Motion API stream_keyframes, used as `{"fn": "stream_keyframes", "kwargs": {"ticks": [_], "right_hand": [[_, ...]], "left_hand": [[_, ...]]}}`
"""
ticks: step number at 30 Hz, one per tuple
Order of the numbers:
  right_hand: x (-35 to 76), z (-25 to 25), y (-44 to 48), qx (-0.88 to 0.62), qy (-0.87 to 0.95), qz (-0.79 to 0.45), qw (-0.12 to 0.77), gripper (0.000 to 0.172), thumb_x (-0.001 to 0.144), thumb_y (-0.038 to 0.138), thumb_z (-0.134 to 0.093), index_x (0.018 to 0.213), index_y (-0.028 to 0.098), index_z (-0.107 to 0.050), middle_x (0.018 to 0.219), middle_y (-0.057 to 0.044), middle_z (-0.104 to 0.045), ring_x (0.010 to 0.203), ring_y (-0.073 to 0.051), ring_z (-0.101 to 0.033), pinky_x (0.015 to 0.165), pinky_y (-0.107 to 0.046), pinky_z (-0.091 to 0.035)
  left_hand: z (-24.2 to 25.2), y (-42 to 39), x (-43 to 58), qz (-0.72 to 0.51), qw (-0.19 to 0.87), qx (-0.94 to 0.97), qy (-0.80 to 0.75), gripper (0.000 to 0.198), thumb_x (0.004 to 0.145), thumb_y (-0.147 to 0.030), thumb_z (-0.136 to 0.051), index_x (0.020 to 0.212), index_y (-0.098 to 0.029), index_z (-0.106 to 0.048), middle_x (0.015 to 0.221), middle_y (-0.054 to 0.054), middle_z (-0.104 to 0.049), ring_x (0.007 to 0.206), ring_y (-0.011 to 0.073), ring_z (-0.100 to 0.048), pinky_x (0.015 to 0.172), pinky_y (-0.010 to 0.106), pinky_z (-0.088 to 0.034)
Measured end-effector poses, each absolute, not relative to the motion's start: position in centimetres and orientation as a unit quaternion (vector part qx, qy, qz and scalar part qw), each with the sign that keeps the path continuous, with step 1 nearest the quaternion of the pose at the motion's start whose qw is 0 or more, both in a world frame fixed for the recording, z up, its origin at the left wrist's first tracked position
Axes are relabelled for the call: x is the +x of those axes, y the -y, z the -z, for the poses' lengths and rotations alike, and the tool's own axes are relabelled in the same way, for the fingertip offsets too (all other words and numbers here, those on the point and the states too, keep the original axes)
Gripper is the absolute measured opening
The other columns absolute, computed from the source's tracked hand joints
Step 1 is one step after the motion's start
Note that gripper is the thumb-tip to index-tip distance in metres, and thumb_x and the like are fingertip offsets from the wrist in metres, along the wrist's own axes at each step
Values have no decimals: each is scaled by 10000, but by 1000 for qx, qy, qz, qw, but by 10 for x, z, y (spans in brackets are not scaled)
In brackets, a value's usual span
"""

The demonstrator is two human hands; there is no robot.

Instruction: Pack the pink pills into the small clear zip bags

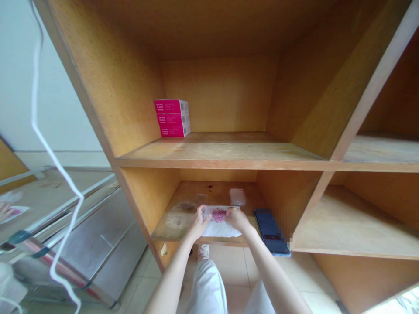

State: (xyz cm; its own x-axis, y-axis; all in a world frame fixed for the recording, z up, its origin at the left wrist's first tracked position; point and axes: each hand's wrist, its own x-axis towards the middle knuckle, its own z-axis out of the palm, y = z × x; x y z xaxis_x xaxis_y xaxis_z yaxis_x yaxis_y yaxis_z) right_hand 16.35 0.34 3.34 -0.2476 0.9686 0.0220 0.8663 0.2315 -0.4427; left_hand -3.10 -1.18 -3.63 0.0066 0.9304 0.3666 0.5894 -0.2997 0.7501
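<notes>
On the lower shelf, a small clear bag of pink beads (218, 216) lies over a white sheet (221, 230). My left hand (198, 221) is closed on the bag's left edge, its fingers at the plastic. At the right end of the bag, my right hand (238, 218) has its fingers curled together on the edge. Just behind the sheet sits a clear empty-looking plastic bag (237, 196). The exact fingertip contact is small and partly hidden.
Three pink boxes (173, 118) are stacked on the upper shelf (225, 150). A dark phone-like slab (271, 231) lies right of my hands. A white cable (56, 161) hangs at the left, near a metal-framed cart (108, 248). Another person's hand (4, 211) shows at the far left.
</notes>
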Motion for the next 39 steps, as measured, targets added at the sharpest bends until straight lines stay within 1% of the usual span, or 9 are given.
{"fn": "stream_keyframes", "kwargs": {"ticks": [7,11,21,23,26,30,32,36,39], "right_hand": [[162,-19,-5,-601,763,-189,147,235,734,104,-440,793,124,-667,794,-131,-678,767,-176,-628,591,-201,-380],[161,-15,-6,-602,762,-183,153,221,727,96,-444,783,129,-655,786,-112,-679,765,-173,-628,591,-201,-370],[162,-14,-8,-608,753,-180,177,202,724,101,-449,749,136,-647,766,-113,-676,738,-171,-623,590,-204,-365],[160,-20,-7,-600,750,-191,203,198,723,103,-449,721,135,-644,750,-108,-674,715,-162,-617,585,-201,-364],[151,-30,-4,-543,760,-229,274,173,731,145,-460,671,135,-622,675,-78,-659,632,-138,-593,549,-191,-360],[128,-38,-1,-440,761,-308,363,159,747,186,-454,743,133,-604,574,-21,-615,507,-104,-540,501,-178,-362],[117,-38,-1,-427,753,-320,384,158,726,163,-460,769,135,-610,593,-16,-619,515,-102,-537,505,-177,-368],[102,-34,-6,-434,764,-304,369,161,656,109,-488,692,137,-642,658,-31,-644,584,-115,-549,539,-181,-369],[99,-31,-9,-439,775,-317,326,173,628,86,-481,623,127,-649,606,-18,-632,560,-112,-528,522,-178,-351]], "left_hand": [[32,14,-30,-429,208,679,-559,468,805,-416,-420,1196,-189,-299,1233,131,-457,1145,198,-446,972,391,-331],[31,14,-30,-427,203,678,-563,470,804,-420,-420,1195,-190,-297,1237,131,-457,1147,198,-446,972,389,-332],[30,15,-30,-428,200,682,-558,454,808,-418,-416,1187,-196,-302,1231,122,-458,1151,197,-439,980,393,-324],[31,15,-31,-428,201,682,-558,451,809,-416,-415,1187,-198,-304,1232,121,-457,1150,199,-439,978,396,-325],[32,14,-31,-428,202,683,-556,452,810,-413,-413,1192,-199,-301,1236,119,-453,1147,199,-441,970,398,-333],[34,11,-32,-424,211,687,-551,466,807,-400,-424,1203,-193,-292,1243,134,-447,1139,205,-449,957,407,-343],[35,11,-33,-425,214,688,-547,465,808,-381,-429,1210,-195,-287,1260,136,-437,1150,205,-439,962,411,-336],[36,11,-34,-431,212,686,-546,460,808,-347,-437,1214,-189,-292,1269,144,-431,1169,209,-422,972,413,-325],[36,11,-35,-431,212,688,-544,454,809,-342,-438,1211,-186,-297,1261,144,-438,1166,206,-427,971,411,-328]]}}
